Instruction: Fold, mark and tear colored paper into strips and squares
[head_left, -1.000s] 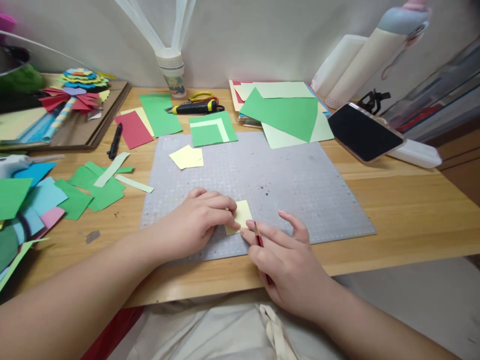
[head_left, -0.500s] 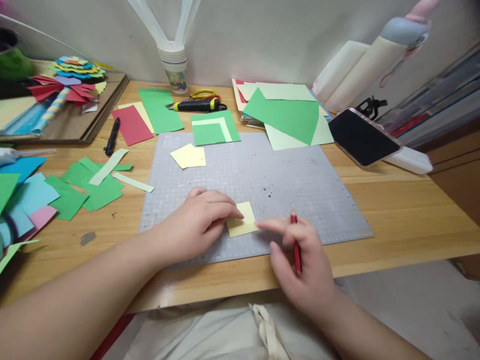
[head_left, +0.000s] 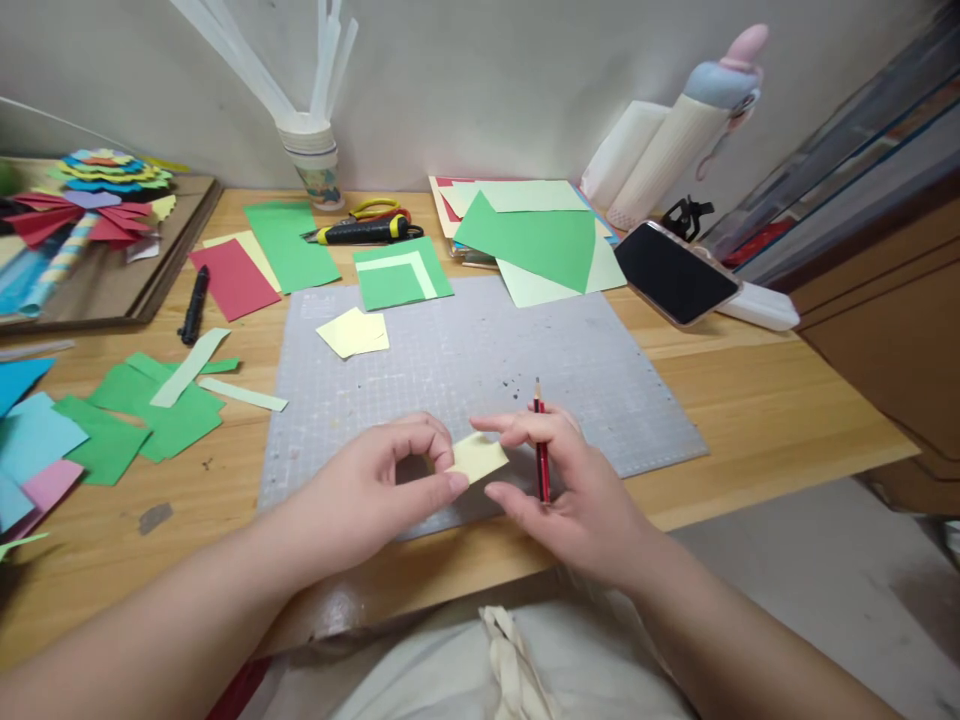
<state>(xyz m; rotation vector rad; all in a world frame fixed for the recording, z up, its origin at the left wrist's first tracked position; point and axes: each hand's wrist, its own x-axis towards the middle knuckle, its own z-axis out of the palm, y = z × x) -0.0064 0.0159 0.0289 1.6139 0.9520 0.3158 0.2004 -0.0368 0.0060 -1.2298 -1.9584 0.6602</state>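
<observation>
Soft, fairly even indoor light reaches my desk (head_left: 765,400), brighter across the middle and dimmer towards the far right corner. The far wall (head_left: 480,90) looks flat and grey. Shade gathers in the hollow of my left hand (head_left: 371,490), and a soft shadow lies on the mat (head_left: 465,375) below the yellow paper (head_left: 480,457). A pale glare spots the desk's near edge, left of centre. Wide-angle distortion tilts the bottle (head_left: 667,150) and stretches my forearms (head_left: 187,590); the mat's grid looks smeared, the floor (head_left: 810,590) at near right blurry.
</observation>
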